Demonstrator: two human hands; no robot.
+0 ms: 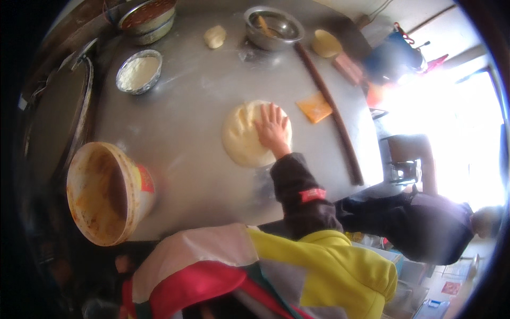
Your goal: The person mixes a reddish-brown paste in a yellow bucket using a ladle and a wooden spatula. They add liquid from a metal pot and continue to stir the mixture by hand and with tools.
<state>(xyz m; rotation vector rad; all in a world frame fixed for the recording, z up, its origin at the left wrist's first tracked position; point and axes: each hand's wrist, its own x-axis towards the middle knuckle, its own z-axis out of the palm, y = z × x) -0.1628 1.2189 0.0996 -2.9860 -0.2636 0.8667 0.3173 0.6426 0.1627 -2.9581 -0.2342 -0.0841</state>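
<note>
My right hand [273, 128] lies palm down on a large round of pale dough [243, 139], fingers spread. It grips nothing. Finger-like dents mark the dough's upper side, left of my fingertips. The dough rests on a smooth metal worktop [191, 131]. To the right of the dough is a flat orange-yellow scraper [314, 107], beside a long wooden rolling pin [330, 115]. My left hand is not plainly in view. A smaller lump of dough [215, 37] sits farther back on the worktop.
A bowl of white flour [139, 73] and a pot of reddish food [147, 20] stand at the back left. A stained plastic bucket [101, 195] tilts at the near left. A metal bowl [275, 30] stands at the back. Another person [422, 227] is at the right.
</note>
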